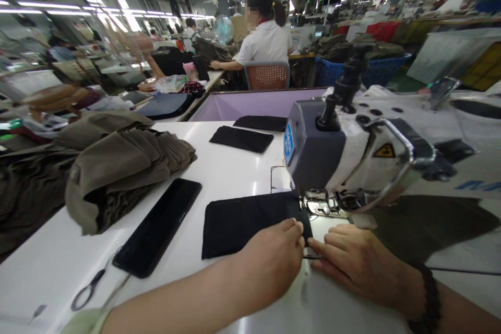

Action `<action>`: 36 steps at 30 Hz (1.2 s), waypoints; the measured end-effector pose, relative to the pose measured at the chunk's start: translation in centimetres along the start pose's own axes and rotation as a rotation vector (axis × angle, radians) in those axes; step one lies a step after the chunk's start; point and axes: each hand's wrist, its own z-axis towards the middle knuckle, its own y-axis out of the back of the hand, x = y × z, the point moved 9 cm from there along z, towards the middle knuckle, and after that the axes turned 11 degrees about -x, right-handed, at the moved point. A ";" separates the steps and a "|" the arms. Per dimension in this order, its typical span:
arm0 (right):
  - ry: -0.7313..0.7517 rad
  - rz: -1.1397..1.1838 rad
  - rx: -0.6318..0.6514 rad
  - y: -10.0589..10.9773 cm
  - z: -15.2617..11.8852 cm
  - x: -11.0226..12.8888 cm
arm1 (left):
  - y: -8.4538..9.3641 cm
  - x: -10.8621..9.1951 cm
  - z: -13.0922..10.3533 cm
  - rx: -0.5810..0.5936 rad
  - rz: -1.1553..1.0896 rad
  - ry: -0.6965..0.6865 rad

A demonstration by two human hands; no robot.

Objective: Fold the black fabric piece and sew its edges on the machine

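Observation:
A black fabric piece (242, 222) lies flat on the white table, its right end under the presser foot (319, 206) of a sewing machine (324, 141). My left hand (276, 253) rests on the near right part of the fabric, its fingers bent and pressed together at the edge. Just right of it, my right hand (352, 258) touches the fabric's right edge with its index fingertip, the thumb a little apart below and the other fingers curled. A dark bracelet (426, 297) circles the right wrist.
Left of the fabric lies a black phone (158, 227) with a strap. Stacked olive cloth (125, 167) stands beyond it. Two black pieces, one nearer (241, 139), lie behind. Dark cloth (434, 227) is beside the machine. A seated person (266, 44) faces away past a lilac bin (250, 104).

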 end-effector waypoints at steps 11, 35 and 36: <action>-0.143 -0.127 -0.019 -1.1 0.0 -2.3 | -0.4 3.5 0.9 -0.017 -0.113 0.111; -0.130 -0.169 0.004 -1.7 -0.9 -2.6 | -0.9 5.9 0.5 -0.120 -0.179 0.326; -0.124 -0.173 -0.005 -1.7 -0.9 -2.5 | -0.7 6.0 0.4 -0.115 -0.143 0.340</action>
